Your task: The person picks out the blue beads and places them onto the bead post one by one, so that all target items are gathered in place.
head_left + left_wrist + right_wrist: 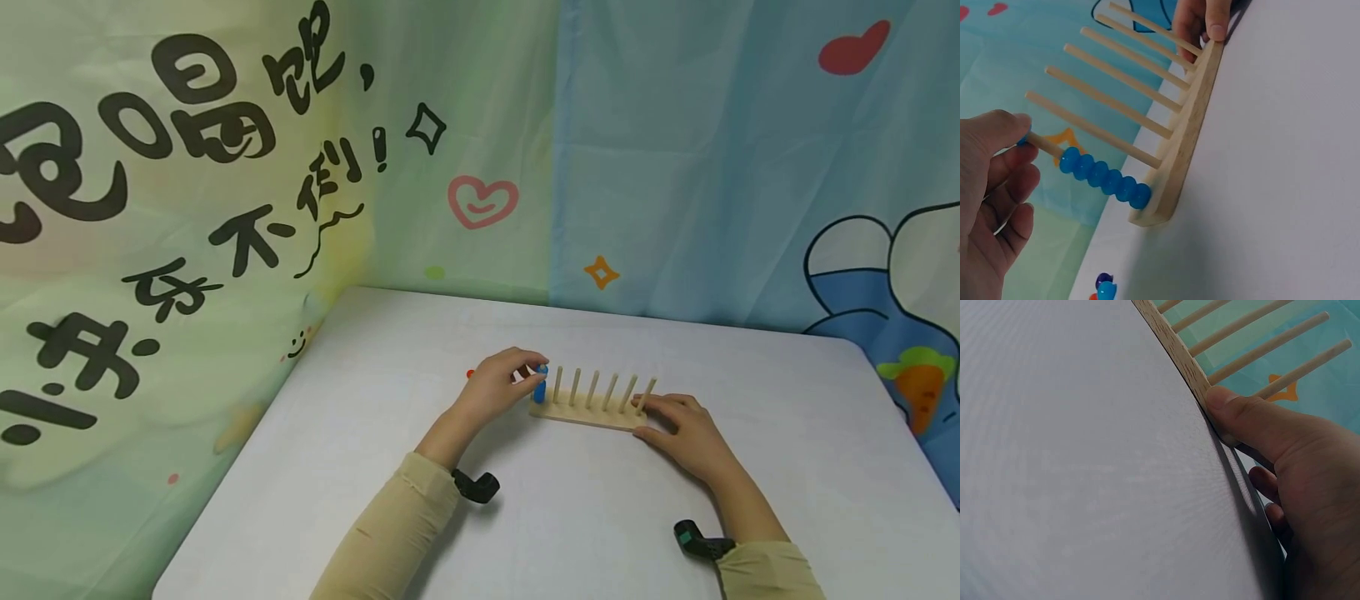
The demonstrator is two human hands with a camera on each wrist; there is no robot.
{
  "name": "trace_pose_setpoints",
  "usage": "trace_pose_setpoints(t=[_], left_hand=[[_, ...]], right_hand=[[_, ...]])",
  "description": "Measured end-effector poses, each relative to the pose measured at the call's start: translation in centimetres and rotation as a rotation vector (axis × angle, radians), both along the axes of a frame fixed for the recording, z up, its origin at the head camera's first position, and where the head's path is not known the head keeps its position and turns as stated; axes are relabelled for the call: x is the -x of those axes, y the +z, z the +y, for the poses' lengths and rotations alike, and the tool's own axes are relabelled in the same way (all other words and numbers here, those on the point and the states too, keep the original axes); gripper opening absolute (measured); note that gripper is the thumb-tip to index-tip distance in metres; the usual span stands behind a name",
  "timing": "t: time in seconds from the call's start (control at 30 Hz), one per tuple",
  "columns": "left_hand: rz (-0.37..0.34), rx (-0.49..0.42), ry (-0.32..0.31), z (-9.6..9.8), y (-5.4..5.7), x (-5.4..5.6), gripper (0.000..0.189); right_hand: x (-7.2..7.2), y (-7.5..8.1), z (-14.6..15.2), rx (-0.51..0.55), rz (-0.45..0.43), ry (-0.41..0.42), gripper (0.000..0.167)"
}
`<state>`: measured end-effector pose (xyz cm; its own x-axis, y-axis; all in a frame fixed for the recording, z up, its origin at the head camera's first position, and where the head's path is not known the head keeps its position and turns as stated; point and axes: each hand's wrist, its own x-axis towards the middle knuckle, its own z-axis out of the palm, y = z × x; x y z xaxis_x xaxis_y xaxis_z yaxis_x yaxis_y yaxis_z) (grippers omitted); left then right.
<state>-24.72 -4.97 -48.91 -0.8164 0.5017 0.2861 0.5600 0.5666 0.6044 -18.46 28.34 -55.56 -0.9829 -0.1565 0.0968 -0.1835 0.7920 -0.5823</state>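
Note:
A wooden peg rack with a row of upright pegs stands on the white table. On its left end peg, a stack of blue beads reaches from the base most of the way up. At the top of that same peg, my left hand pinches another blue bead between thumb and index finger, mostly hidden by the thumb. My right hand grips the rack's right end, its thumb on the front edge of the base. The other pegs carry no beads.
Loose beads lie beyond the rack's left end: a light blue bead, a dark purple bead and a red bead, partly behind my left hand. A printed curtain hangs behind the white table.

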Motion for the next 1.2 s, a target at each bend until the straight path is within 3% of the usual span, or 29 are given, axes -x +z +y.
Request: trace_pose_setpoints(t=[0.3, 0.7, 0.97, 1.07, 1.2], left_hand=[[-0.056, 0.003, 0.032, 0.0, -0.9, 0.0, 0.027], [-0.038, -0.009, 0.049, 0.1, -2.3, 0.1, 0.022], [-0.054, -0.011, 0.078, -0.3, -3.3, -0.3, 0.035], [-0.058, -0.004, 0.115, -0.8, -3.9, -0.5, 0.034], [-0.021, 0.031, 0.211, -1.8, -4.7, -0.7, 0.028]], right_hand=[[0.1, 0.1, 0.0, -0.002, 0.008, 0.002, 0.056], [0.1, 0.0, -0.1, -0.013, 0.004, -0.004, 0.058], [0.0, 0.0, -0.1, -0.016, -0.002, -0.009, 0.059], [0.1, 0.0, -0.1, -0.013, 0.005, -0.01, 0.058], [0.1, 0.0, -0.1, -0.012, 0.01, -0.006, 0.057]])
